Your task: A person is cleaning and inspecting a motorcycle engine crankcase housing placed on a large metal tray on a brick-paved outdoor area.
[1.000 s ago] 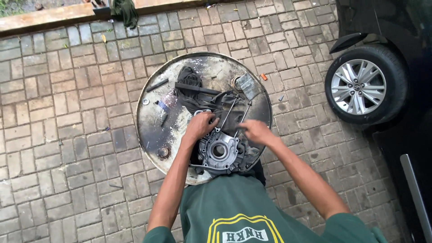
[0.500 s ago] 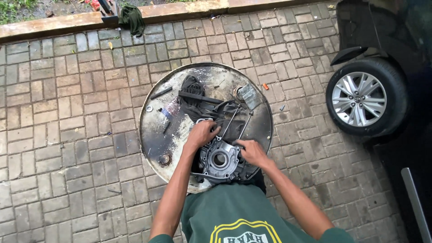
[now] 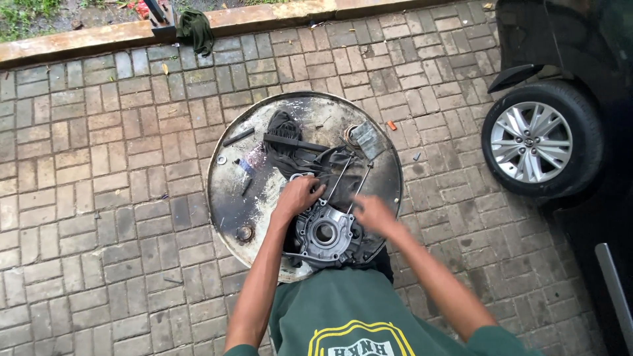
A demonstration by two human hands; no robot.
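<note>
A round metal drum top point(image 3: 231, 198) serves as the surface, standing on brick paving point(image 3: 99, 198), and near its six o'clock edge lies a grey engine casing point(image 3: 324, 234) with a round bore in its middle. The left hand point(image 3: 298, 196) rests on the casing's rim at about eleven o'clock of the bore, fingers curled down over the metal; whether it actually pinches anything there I cannot tell. The right hand point(image 3: 372, 212) sits at about two o'clock of the bore, just beside the casing's upper right edge — it is blurred, so whether its fingers are spread or pressed together cannot be told. Two thin metal rods point(image 3: 339, 177) run from the casing toward twelve o'clock, between the hands. Beyond them, toward twelve o'clock, a dark rag point(image 3: 287, 142) lies bunched with a black bar-shaped tool point(image 3: 293, 142) across it. A small round bung cap point(image 3: 245, 233) sits at nine o'clock of the casing. Off the drum at three o'clock stands a car wheel point(image 3: 534, 142) with a silver rim — well apart from the hands.
</note>
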